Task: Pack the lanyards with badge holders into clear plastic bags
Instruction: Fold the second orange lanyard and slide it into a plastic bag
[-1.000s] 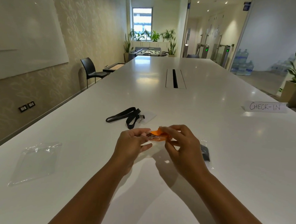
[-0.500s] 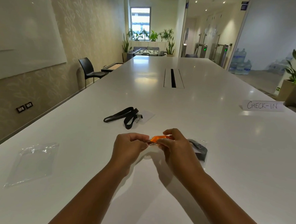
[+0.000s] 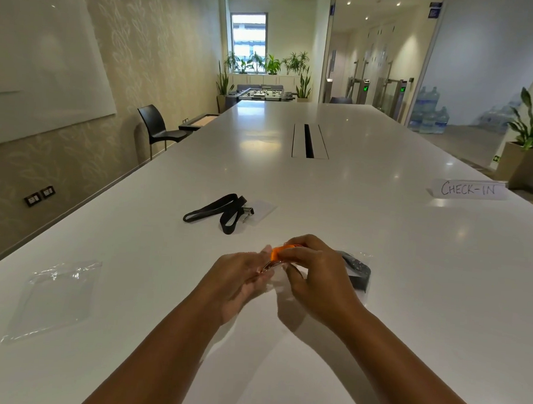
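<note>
Orange lanyard (image 3: 278, 252), folded into a small bundle, held over the white table (image 3: 380, 238) on the near side of the black lanyard (image 3: 224, 210). The right hand (image 3: 315, 280) has its fingers curled and pinches the bundle. The left hand (image 3: 241, 279) meets it with its fingers against crinkled clear plastic (image 3: 271, 284); motion blur hides whether they grip. Nearer and right of the black lanyard lies a bagged grey lanyard (image 3: 359, 268); nearer and well left lies an empty clear bag (image 3: 56, 296).
</note>
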The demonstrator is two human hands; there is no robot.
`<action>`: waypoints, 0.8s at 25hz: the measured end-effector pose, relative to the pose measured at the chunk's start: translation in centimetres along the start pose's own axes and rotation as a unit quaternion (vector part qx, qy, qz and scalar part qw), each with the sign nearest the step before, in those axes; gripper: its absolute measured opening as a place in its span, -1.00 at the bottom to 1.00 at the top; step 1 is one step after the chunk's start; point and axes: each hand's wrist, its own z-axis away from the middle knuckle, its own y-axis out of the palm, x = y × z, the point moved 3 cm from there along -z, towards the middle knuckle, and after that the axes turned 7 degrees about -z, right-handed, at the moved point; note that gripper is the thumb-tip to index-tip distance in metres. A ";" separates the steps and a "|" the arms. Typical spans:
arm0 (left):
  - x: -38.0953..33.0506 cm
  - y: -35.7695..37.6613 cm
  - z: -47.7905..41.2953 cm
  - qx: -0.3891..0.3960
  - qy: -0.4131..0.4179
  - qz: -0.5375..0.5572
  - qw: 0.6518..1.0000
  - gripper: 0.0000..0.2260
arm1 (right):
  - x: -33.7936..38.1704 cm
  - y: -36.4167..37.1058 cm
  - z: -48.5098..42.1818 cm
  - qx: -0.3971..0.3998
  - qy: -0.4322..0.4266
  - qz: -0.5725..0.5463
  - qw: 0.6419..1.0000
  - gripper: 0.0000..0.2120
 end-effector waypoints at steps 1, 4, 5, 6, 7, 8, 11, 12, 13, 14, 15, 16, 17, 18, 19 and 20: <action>0.0 0.5 0.2 0.032 -0.005 0.059 0.998 -0.80 | 0.3 0.1 0.1 -0.001 -0.015 -0.020 1.000 -0.74; -0.4 1.0 0.2 0.037 0.051 0.130 0.989 -0.64 | 0.8 0.4 0.3 0.002 -0.050 -0.064 0.997 -0.72; -0.6 0.9 0.2 0.018 0.071 0.140 0.988 -0.58 | 0.8 0.4 0.3 0.001 -0.048 -0.080 0.996 -0.74; -0.7 0.8 0.2 0.007 0.087 0.143 0.986 -0.55 | 0.7 0.4 0.3 -0.006 -0.042 -0.095 0.995 -0.77; -0.8 0.9 0.3 0.005 0.108 0.139 0.984 -0.56 | 0.6 0.3 0.3 -0.023 -0.035 -0.108 0.993 -0.82; -1.0 0.9 0.4 0.005 0.133 0.133 0.982 -0.58 | 0.6 0.2 0.2 -0.049 -0.026 -0.117 0.992 -0.86; -1.1 1.0 0.8 -0.021 0.190 0.114 0.975 -0.61 | 0.8 0.3 0.5 -0.133 0.016 -0.152 0.979 -0.92; -1.3 1.1 0.9 -0.032 0.202 0.111 0.973 -0.62 | 0.8 0.5 0.6 -0.154 0.034 -0.167 0.973 -0.90; -1.3 1.2 1.0 -0.039 0.211 0.110 0.970 -0.63 | 0.8 0.6 0.8 -0.172 0.056 -0.186 0.966 -0.87; -1.2 1.3 1.1 -0.044 0.219 0.106 0.969 -0.65 | 0.8 0.7 0.9 -0.185 0.085 -0.213 0.956 -0.82; -1.1 1.4 1.2 -0.050 0.227 0.097 0.968 -0.67 | 0.7 0.8 1.0 -0.192 0.113 -0.251 0.942 -0.78; -1.0 1.6 1.4 -0.056 0.238 0.081 0.966 -0.68 | 0.6 0.9 1.0 -0.190 0.134 -0.289 0.928 -0.75; -0.9 1.8 1.5 -0.064 0.253 0.059 0.963 -0.69 | 0.4 1.0 0.9 -0.181 0.145 -0.319 0.919 -0.72; -0.9 2.0 1.7 -0.076 0.270 0.029 0.959 -0.71 | 0.3 1.1 0.8 -0.168 0.148 -0.341 0.913 -0.66; -0.9 2.2 1.8 -0.090 0.286 -0.001 0.954 -0.74 | 0.1 1.0 0.7 -0.155 0.147 -0.361 0.908 -0.62; -1.1 2.3 1.9 -0.102 0.298 -0.027 0.949 -0.74 | 0.0 0.8 0.5 -0.146 0.142 -0.378 0.903 -0.60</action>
